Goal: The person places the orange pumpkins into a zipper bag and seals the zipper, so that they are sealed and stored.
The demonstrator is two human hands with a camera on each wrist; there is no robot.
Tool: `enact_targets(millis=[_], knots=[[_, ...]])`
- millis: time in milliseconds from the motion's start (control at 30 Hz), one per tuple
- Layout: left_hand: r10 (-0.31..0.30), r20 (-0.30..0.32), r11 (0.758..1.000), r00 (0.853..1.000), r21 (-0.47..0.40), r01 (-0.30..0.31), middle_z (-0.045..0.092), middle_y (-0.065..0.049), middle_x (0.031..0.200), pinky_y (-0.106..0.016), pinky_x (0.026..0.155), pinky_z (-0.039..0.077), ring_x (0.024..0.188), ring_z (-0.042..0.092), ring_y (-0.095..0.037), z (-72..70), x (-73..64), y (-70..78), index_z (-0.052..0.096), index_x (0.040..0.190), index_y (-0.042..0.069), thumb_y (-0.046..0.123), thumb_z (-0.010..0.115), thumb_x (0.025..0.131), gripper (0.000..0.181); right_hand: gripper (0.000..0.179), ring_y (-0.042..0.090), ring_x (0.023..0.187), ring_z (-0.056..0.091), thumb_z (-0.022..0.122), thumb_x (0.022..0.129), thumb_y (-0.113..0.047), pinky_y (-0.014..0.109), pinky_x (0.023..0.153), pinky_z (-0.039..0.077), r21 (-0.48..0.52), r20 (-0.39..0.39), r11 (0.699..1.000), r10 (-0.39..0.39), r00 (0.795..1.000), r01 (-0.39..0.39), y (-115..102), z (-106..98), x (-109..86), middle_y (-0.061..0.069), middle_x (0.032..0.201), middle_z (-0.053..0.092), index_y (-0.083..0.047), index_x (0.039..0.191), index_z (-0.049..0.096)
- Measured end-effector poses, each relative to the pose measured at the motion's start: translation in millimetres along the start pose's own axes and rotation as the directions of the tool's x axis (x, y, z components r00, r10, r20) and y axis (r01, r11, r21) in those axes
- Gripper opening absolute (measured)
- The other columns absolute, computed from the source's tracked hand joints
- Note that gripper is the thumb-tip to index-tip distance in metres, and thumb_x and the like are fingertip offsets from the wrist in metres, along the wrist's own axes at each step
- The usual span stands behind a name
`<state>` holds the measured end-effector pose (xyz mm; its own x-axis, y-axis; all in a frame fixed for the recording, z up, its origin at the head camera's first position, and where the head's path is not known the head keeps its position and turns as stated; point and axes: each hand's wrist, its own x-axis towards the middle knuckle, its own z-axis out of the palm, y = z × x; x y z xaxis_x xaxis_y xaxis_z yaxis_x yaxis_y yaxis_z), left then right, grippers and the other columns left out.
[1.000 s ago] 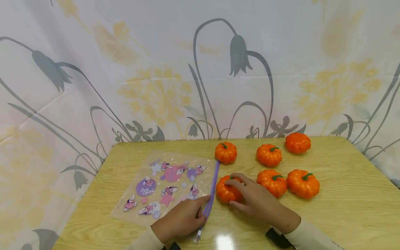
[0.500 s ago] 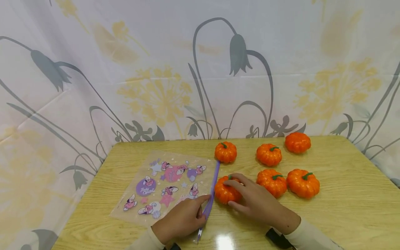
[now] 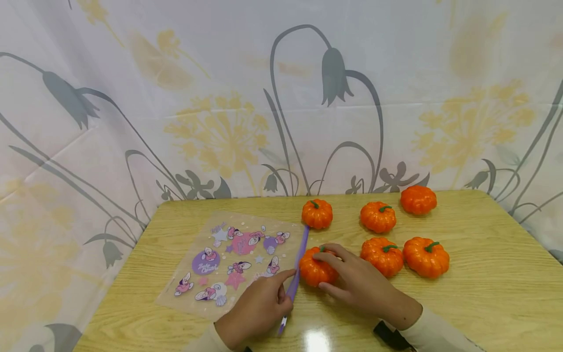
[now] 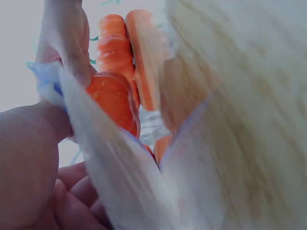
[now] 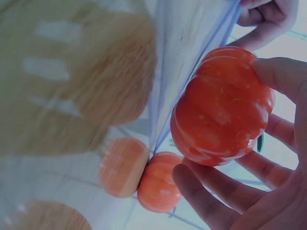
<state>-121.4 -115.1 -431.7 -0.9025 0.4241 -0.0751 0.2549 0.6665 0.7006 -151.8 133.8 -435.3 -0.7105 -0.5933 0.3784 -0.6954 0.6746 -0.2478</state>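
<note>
A clear plastic zip bag (image 3: 193,286) with pink and purple cartoon prints lies flat on the table at left, its purple edge facing right. My left hand (image 3: 261,303) pinches that edge near its front end; in the left wrist view the edge stands parted from the table side. My right hand (image 3: 362,283) grips a small orange toy pumpkin (image 3: 314,269) with a green stem, thumb and fingers spread around it. In the right wrist view this pumpkin (image 5: 220,105) sits right against the purple edge (image 5: 165,127). Whether it has entered the bag cannot be made out.
One pumpkin (image 3: 317,214) stands behind at the bag's far corner. Several others, such as one pumpkin (image 3: 381,257) and another pumpkin (image 3: 426,257), stand to the right of my right hand. A flower-printed curtain (image 3: 281,98) hangs behind the wooden table (image 3: 492,303).
My right hand's pumpkin has slid slightly left, up to the purple edge. The left hand stays on the edge, its index finger a little higher. The other pumpkins have not moved.
</note>
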Motion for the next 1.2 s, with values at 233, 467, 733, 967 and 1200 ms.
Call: enact_targets(millis=[233, 467, 733, 967, 1200], knots=[[0.034, -0.093, 0.999, 0.995, -0.017, -0.036, 0.052, 0.014, 0.063, -0.016, 0.044, 0.030, 0.047, 0.037, 0.002, 1.2, 0.2, 3.4, 0.056, 0.140, 0.005, 0.004, 0.060, 0.085, 0.056, 0.049, 0.020, 0.098, 0.068, 0.075, 0.088, -0.036, 0.036, 0.076, 0.059, 0.009, -0.023, 1.000, -0.013, 1.000, 0.013, 0, 2, 0.1, 0.008, 0.135, 0.057, -0.021, 0.132, 0.059], [0.079, -0.146, 0.996, 0.986, -0.026, -0.084, 0.053, 0.012, 0.066, -0.016, 0.045, 0.033, 0.048, 0.036, 0.004, 1.7, -0.7, 4.7, 0.056, 0.140, 0.003, 0.001, 0.061, 0.084, 0.056, 0.051, 0.024, 0.102, 0.069, 0.076, 0.088, -0.036, 0.039, 0.078, 0.059, 0.024, -0.045, 0.999, -0.026, 0.999, 0.027, -2, 3, -0.4, 0.007, 0.135, 0.058, -0.022, 0.133, 0.057], [0.123, -0.191, 0.992, 0.974, 0.005, -0.125, 0.054, 0.011, 0.069, -0.015, 0.048, 0.039, 0.051, 0.037, 0.006, 3.8, -2.8, 5.0, 0.052, 0.141, 0.001, 0.001, 0.062, 0.085, 0.057, 0.059, 0.028, 0.118, 0.065, 0.076, 0.088, -0.036, 0.045, 0.089, 0.057, 0.049, -0.036, 0.999, -0.017, 0.999, 0.019, -4, 2, -0.3, 0.007, 0.140, 0.058, -0.022, 0.140, 0.052], [0.197, -0.197, 0.980, 0.960, 0.026, -0.196, 0.052, 0.009, 0.073, -0.014, 0.047, 0.039, 0.052, 0.036, 0.007, 6.0, -8.4, 7.1, 0.043, 0.147, 0.008, -0.001, 0.061, 0.088, 0.062, 0.068, 0.026, 0.121, 0.063, 0.078, 0.086, -0.034, 0.045, 0.096, 0.055, 0.142, -0.004, 0.990, -0.008, 1.000, 0.009, -5, 1, 0.1, 0.008, 0.139, 0.061, -0.014, 0.143, 0.046], [0.232, -0.183, 0.971, 0.955, 0.109, -0.214, 0.048, 0.013, 0.074, -0.012, 0.047, 0.035, 0.055, 0.035, 0.008, 8.5, -11.8, 10.7, 0.051, 0.131, 0.010, 0.005, 0.060, 0.093, 0.040, 0.073, 0.024, 0.113, 0.067, 0.079, 0.086, -0.032, 0.040, 0.090, 0.058, 0.244, 0.019, 0.969, 0.030, 0.999, -0.034, -5, 4, 0.8, 0.009, 0.136, 0.062, -0.010, 0.145, 0.042]])
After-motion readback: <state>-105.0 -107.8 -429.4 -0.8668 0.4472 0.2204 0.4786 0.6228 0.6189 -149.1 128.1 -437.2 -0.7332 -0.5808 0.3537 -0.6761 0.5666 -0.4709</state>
